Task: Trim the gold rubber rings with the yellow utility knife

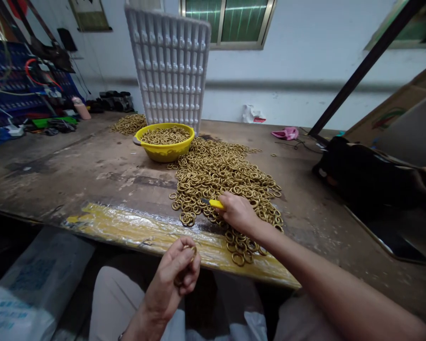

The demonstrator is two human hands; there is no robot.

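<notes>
Brass-coloured rings [220, 166] lie in a wide heap on the worn brown table [102, 175]. My right hand [236, 210] is closed around a yellow knife [216, 204], its dark tip pointing left over the heap's front part. Below the table's front edge, my left hand [179, 267] pinches a ring [193, 251] between thumb and fingers; something more, perhaps another ring, shows dimly inside its curled fingers. Behind the heap's left side stands a yellow basin [166, 150] filled with similar rings.
A grey ribbed plastic tray [172, 71] stands upright behind the basin. Further left is a smaller ring pile [128, 124]. A pink cloth [286, 133] lies at the back right, and a black bag [358, 180] and a dark flat device [390, 239] at the right.
</notes>
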